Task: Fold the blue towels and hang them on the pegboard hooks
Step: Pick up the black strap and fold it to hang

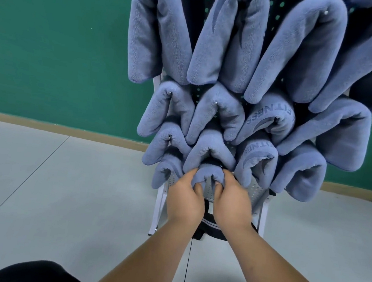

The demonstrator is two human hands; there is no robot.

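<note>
Blue towel (207,175) in your grip sits at the bottom of the pegboard (254,190), in the middle column. It lies straight ahead of both wrists and just above your knuckles.

Reading from the left, a hung towel (165,173) droops just beside your left hand (185,197). That hand grips the left flank of your towel, fingers curled over the top and thumb tucked beneath.

Next comes the towel itself, bunched into a soft hump. Its fold ridge runs out from the board toward you, and its two sides fall away left and right. It is plush, thick and a dusty blue, and it looks likely to squash and spring back rather than hold a crease. Between your thumbs a strip of perforated board shows.

Your right hand (231,200) grips the right flank the same way. The two hands are close together, both clamped on the one towel, and neither is nearer than the other. To the right hangs a lettered towel (256,162), with a bare patch of board below it.

You cannot see the hook under the hump, so I cannot tell whether the fold is seated on it. Judge the next push as straight in toward the board along that ridge, both hands together.
</note>
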